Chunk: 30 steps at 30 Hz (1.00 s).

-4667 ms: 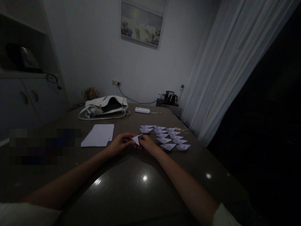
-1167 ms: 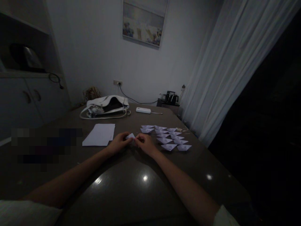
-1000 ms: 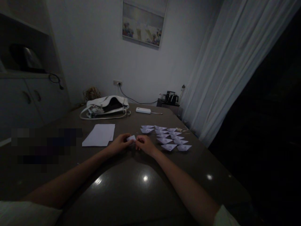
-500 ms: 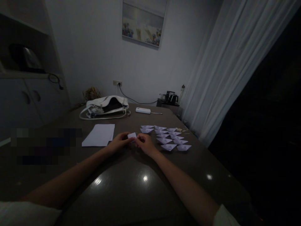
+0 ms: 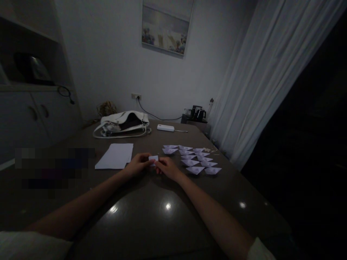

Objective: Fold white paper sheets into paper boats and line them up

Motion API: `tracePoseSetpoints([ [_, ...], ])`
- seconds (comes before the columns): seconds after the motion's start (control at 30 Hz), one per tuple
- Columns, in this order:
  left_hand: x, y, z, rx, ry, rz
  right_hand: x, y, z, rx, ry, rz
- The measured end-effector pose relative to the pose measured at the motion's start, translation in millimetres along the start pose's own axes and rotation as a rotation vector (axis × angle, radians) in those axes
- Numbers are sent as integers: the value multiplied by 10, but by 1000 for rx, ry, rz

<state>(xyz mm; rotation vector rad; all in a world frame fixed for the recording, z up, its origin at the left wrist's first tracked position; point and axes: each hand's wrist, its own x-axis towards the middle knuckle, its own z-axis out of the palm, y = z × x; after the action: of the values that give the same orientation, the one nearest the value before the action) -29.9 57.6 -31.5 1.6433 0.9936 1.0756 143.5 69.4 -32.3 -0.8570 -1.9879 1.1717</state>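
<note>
A small piece of folded white paper [image 5: 153,158] is held between my two hands, above the dark glossy table [image 5: 141,213]. My left hand [image 5: 138,163] grips its left side, with the thumb in front. On the other side, my right hand [image 5: 167,167] pinches the lower right edge between thumb and fingers. Parts of the paper are covered by my fingers. To the right of my hands, several folded paper boats [image 5: 194,169] stand in rows. A stack of white paper sheets [image 5: 114,156] lies to the left of my left hand.
Behind the sheets sits a white handbag [image 5: 123,122]. A white power bank [image 5: 165,128] with a short cable lies at the back of the table. Small light-coloured bits [image 5: 210,150] are scattered past the boats. A black kettle [image 5: 200,114] stands beyond the far right corner.
The folded paper has turned to sit more level between my hands. My right hand's fingers have shifted, its thumb now pressing at the paper's lower edge.
</note>
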Motion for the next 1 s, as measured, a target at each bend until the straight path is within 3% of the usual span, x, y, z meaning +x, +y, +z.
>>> tracePoseSetpoints([
  [0.17, -3, 24, 19, 9, -4, 2, 11, 0, -3, -15, -22, -21],
  [0.37, -8, 54, 62, -30, 17, -72, -24, -42, 13, -242, 216, -158],
  [0.47, -11, 46, 66, 6, 5, -83, -30, -55, 10, -273, 254, -167],
  [0.63, -17, 12, 69, 160, -60, -41, -29, -47, 22, -256, 238, -201],
  [0.77, -26, 23, 66, 274, -28, -4, -17, -13, 36, -184, 233, -174],
  [1.0, -43, 58, 27, 324, -18, 26, 10, 57, 43, 17, 80, -58],
])
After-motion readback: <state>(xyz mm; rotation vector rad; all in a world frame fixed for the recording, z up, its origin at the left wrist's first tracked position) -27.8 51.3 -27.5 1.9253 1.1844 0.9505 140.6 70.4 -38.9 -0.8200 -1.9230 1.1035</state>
